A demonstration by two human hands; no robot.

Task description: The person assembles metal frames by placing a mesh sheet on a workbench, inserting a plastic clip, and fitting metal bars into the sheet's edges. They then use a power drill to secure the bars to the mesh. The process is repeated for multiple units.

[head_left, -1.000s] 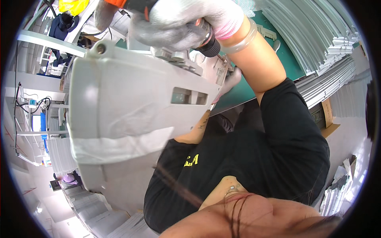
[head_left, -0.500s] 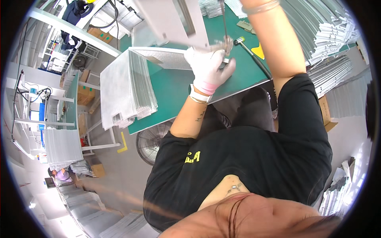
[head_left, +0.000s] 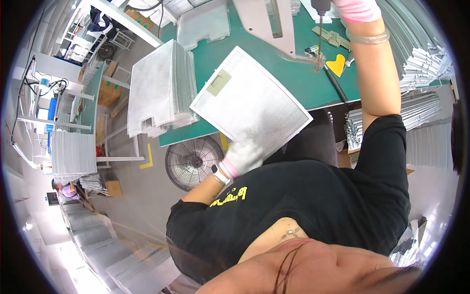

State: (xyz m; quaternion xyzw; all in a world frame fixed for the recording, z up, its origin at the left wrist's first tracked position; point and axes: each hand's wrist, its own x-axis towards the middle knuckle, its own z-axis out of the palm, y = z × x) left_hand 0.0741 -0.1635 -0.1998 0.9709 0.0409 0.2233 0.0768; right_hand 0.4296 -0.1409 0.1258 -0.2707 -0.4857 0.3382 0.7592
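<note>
The left grip [head_left: 244, 156] clamps an already framed mesh panel [head_left: 254, 100], stacked sheets [head_left: 151, 90] stand left, and the right grip's closure [head_left: 349, 7] I can't tell.

From here I see grey floor [head_left: 142, 196], yellow floor marking [head_left: 149, 155], round fan [head_left: 196, 160] near green table [head_left: 309, 90], white-framed bench [head_left: 121, 159] further left.
</note>
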